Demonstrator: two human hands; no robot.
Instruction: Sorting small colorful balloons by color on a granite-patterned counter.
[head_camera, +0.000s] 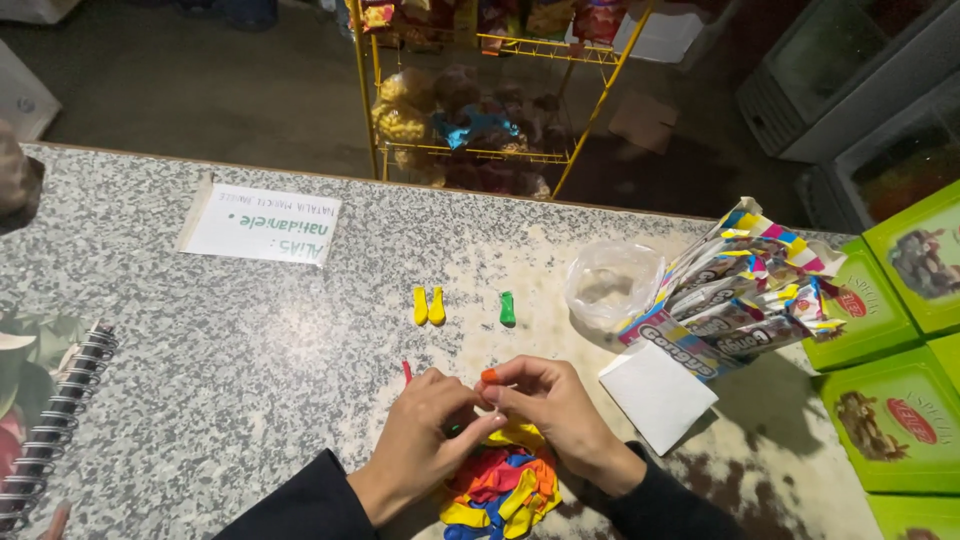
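Speckled granite counter (250, 330), limp rubber balloons (500, 485) heaped, left hand (425, 440) and right hand (550, 405) fingertips pinched together on orange balloon (489, 376), clear plastic bag (612, 283) beside.

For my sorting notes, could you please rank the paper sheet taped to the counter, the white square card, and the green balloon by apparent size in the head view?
1. Taped paper sheet, largest.
2. White square card, smaller, though nearer the camera.
3. Green balloon, clearly smallest.
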